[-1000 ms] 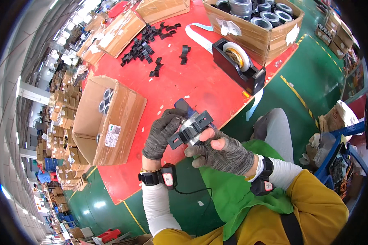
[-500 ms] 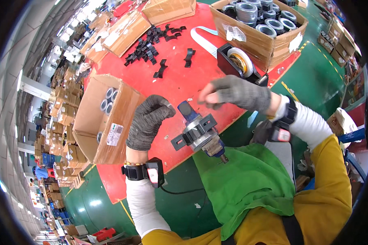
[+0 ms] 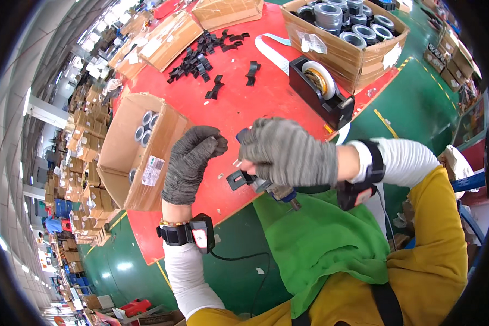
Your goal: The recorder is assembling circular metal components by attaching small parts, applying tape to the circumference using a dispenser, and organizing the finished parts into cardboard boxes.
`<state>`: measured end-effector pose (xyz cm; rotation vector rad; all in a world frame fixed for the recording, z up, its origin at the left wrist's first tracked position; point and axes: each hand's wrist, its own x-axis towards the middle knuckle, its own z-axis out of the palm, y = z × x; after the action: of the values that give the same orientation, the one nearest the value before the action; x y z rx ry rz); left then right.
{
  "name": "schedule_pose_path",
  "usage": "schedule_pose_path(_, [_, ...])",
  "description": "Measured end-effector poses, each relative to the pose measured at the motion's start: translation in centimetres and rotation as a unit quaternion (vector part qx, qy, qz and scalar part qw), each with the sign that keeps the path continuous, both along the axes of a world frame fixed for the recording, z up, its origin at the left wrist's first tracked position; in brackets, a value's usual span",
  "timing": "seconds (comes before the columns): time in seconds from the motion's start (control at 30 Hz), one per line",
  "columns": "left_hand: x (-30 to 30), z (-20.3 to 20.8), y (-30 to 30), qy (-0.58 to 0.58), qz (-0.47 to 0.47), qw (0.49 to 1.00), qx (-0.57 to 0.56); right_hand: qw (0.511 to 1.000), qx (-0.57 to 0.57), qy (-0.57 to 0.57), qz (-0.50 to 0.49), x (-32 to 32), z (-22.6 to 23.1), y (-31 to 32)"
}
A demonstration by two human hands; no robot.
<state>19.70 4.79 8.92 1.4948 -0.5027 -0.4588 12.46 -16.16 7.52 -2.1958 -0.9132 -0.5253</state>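
Observation:
My left hand (image 3: 194,163), in a grey knit glove with bare fingertips, hovers left of a blue-and-silver clamping fixture (image 3: 283,193) at the table's near edge. Its fingers are curled together, and what they hold, if anything, is hidden. My right hand (image 3: 290,155), gloved alike, is over the fixture and covers most of it. Those fingers are bent inward, slightly blurred, and their contents cannot be made out. A slotted end of a black bracket (image 3: 237,180) sticks out below the right fingertips. The fixture's metal tip points toward the green cloth (image 3: 323,233) on my lap.
On the red table (image 3: 223,114) lie a pile of black brackets (image 3: 193,64) and a few loose ones. A black tape dispenser (image 3: 312,103) stands right. One carton (image 3: 146,146) holds several grey rings; another carton (image 3: 337,60) at the back right is full of metal rings.
My right hand has moved left and down, from beyond the fixture to over it, hiding its middle. My left hand has shifted slightly left, its fingers more curled.

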Motion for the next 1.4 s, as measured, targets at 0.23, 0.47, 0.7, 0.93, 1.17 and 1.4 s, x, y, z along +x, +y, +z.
schedule_pose_path(0.23, [-2.7, 0.5, -1.3, 0.006, -0.066, 0.985, 0.158, 0.973, -0.006, -0.208, -0.097, -3.5, -4.3, -0.2])
schedule_pose_path(0.47, [-4.8, 2.5, -3.6, -0.241, -0.123, 0.883, 0.384, 0.955, -0.064, -0.259, -0.132, -6.5, -7.0, -2.6])
schedule_pose_path(0.7, [-7.9, 1.4, -6.1, -0.507, 0.006, 0.663, 0.550, 0.952, 0.160, 0.245, -0.094, -11.6, -12.5, -4.8])
schedule_pose_path(0.93, [-9.0, -2.8, -7.4, -0.590, 0.182, 0.575, 0.537, 0.692, 0.481, 0.524, 0.123, -13.1, -11.9, 2.4])
schedule_pose_path(1.17, [-8.9, -2.2, -7.1, -0.610, 0.174, 0.561, 0.531, 0.931, 0.093, 0.346, -0.075, -11.6, -13.8, -0.5])
schedule_pose_path(1.4, [-10.3, 2.4, -9.0, -0.591, 0.234, 0.630, 0.447, 0.955, 0.211, 0.189, -0.089, -11.9, -5.3, -8.1])
